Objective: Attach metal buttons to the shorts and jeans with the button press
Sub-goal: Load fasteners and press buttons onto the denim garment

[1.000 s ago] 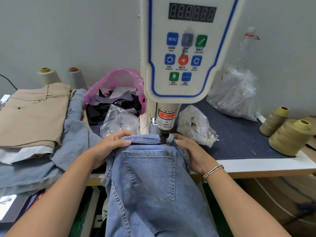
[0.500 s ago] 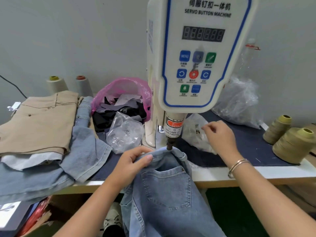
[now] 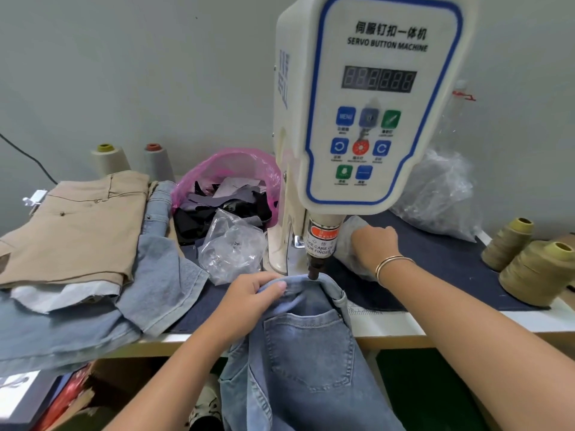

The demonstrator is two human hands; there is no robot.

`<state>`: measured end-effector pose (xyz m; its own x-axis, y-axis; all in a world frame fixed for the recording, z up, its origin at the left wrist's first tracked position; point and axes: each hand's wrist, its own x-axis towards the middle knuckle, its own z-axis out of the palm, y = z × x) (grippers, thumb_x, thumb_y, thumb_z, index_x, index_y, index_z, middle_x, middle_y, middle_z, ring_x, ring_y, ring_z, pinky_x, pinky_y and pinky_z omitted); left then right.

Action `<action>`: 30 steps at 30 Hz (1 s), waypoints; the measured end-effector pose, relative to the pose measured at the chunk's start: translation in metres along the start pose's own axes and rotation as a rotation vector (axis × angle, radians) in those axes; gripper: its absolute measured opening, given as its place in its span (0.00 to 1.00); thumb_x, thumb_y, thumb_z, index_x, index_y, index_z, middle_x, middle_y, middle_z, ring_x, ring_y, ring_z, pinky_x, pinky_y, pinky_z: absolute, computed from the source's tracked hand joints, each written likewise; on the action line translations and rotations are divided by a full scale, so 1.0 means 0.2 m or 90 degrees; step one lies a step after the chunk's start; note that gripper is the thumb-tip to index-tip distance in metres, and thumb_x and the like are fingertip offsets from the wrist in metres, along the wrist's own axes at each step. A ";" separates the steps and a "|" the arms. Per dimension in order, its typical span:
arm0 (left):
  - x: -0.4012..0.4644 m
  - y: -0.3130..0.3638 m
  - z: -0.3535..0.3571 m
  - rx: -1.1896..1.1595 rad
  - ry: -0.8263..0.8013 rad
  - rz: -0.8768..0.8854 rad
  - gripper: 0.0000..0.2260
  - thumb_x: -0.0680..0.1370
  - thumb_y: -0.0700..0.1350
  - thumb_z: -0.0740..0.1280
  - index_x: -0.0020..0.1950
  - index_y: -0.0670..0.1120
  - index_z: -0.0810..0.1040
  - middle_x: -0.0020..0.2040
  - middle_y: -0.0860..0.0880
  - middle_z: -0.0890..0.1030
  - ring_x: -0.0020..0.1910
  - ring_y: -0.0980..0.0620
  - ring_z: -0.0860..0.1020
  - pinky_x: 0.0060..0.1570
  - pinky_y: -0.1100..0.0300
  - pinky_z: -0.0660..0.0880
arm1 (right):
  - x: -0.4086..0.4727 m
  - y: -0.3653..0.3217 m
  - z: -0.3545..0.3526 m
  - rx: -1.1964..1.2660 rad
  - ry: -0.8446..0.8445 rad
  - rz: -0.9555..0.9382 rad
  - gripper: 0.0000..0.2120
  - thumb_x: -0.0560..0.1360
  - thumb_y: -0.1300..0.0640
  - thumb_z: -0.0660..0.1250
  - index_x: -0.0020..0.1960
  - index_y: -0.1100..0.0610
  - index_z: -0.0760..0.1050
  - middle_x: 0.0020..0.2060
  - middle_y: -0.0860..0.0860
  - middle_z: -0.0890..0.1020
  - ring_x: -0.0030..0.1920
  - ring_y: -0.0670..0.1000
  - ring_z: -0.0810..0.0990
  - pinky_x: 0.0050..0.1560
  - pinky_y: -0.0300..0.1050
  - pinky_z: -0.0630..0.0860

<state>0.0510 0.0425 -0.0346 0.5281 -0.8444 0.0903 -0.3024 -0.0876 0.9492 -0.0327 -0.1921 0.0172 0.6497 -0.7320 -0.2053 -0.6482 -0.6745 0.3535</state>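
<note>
- Moved since half a second ago: right hand [image 3: 371, 244], now lower and nearer the press ram, knuckles up, fingers sunk into clear bag [image 3: 350, 241] at frame centre-right; whether pinching anything cannot tell.
- Unchanged: left hand [image 3: 252, 293], lower centre, fingers and thumb clamped on jeans [image 3: 308, 353] waistband.
- Jeans: light blue denim, waistband edge touching the dark tip of button press [image 3: 367, 119]; long axis from the tip down toward bottom edge of frame, legs hanging off table [image 3: 466, 321] front; back pocket facing up.
- Button press: white housing, blue-outlined panel, upper centre-right, marked "SERVO BUTTON MACHINE".
- Pink bag [image 3: 230, 169], centre, left of the press: dark and grey fabric scraps inside.
- Crumpled clear bag [image 3: 233, 247], just in front of pink bag: small items inside, too small to identify.
- Large clear bag [image 3: 435, 194], right, behind the press: contents unclear.
- Tan shorts [image 3: 77, 228], left, stacked on folded denim [image 3: 161, 275].
- Thread cones [image 3: 535, 275], olive, right edge; two pale cones [image 3: 130, 160], upper left.
</note>
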 end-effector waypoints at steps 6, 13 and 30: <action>-0.06 0.02 0.01 0.016 -0.028 0.087 0.10 0.80 0.47 0.63 0.53 0.52 0.84 0.49 0.54 0.85 0.51 0.55 0.82 0.52 0.61 0.77 | 0.02 0.01 0.03 0.006 0.006 -0.008 0.16 0.78 0.54 0.62 0.65 0.55 0.72 0.64 0.52 0.75 0.67 0.56 0.70 0.68 0.49 0.61; -0.11 0.13 0.17 0.099 -0.274 0.108 0.08 0.77 0.50 0.64 0.48 0.50 0.81 0.35 0.59 0.77 0.35 0.62 0.72 0.37 0.67 0.68 | 0.00 0.13 0.15 0.204 0.238 -0.004 0.09 0.77 0.55 0.59 0.38 0.53 0.72 0.38 0.52 0.77 0.39 0.56 0.75 0.37 0.46 0.68; -0.02 -0.12 -0.13 0.011 0.072 0.010 0.12 0.71 0.45 0.61 0.38 0.45 0.85 0.39 0.46 0.84 0.41 0.49 0.81 0.42 0.61 0.76 | -0.51 -0.26 0.22 1.412 -0.176 0.083 0.09 0.75 0.54 0.69 0.45 0.61 0.77 0.23 0.47 0.70 0.20 0.42 0.64 0.18 0.33 0.58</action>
<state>0.0772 0.0619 -0.0507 0.6088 -0.7811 0.1388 -0.3243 -0.0854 0.9421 -0.0830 -0.0866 -0.0210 0.6530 -0.6257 -0.4268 -0.0771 0.5057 -0.8593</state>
